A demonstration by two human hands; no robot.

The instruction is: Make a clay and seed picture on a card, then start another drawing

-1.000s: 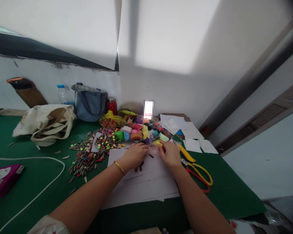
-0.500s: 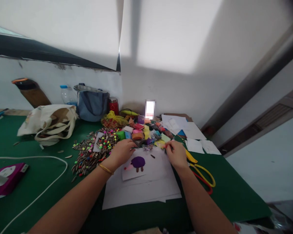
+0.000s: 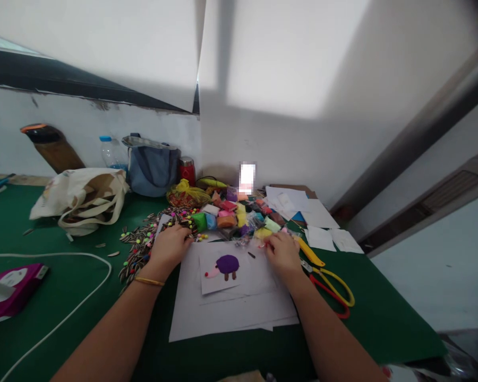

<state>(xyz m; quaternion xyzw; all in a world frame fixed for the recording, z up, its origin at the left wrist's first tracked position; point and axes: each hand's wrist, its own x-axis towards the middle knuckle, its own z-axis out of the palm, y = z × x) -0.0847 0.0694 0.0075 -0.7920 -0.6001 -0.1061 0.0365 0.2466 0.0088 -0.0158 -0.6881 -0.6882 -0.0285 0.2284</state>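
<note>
A small white card (image 3: 219,273) bearing a purple clay animal (image 3: 227,263) lies on a stack of white paper sheets (image 3: 231,310). My left hand (image 3: 169,245), a gold bangle on its wrist, rests at the edge of a heap of sunflower seeds and bright beads (image 3: 147,241), fingers curled over it; what it holds is hidden. My right hand (image 3: 281,251) is closed in a pinch near a yellow clay packet (image 3: 262,232), at the front of a pile of coloured clay packets (image 3: 231,215).
Yellow and red scissors (image 3: 329,281) lie right of the paper. Loose white sheets (image 3: 314,223) sit at the back right. A canvas tote (image 3: 79,199), blue bag (image 3: 151,167), water bottle (image 3: 108,154) and red tin (image 3: 187,170) stand by the wall. A white cable (image 3: 63,313) and a pink box (image 3: 10,292) lie left.
My left hand has slid left, off the card and onto the seed heap, uncovering the purple clay animal. My right hand has stayed near the clay packets.
</note>
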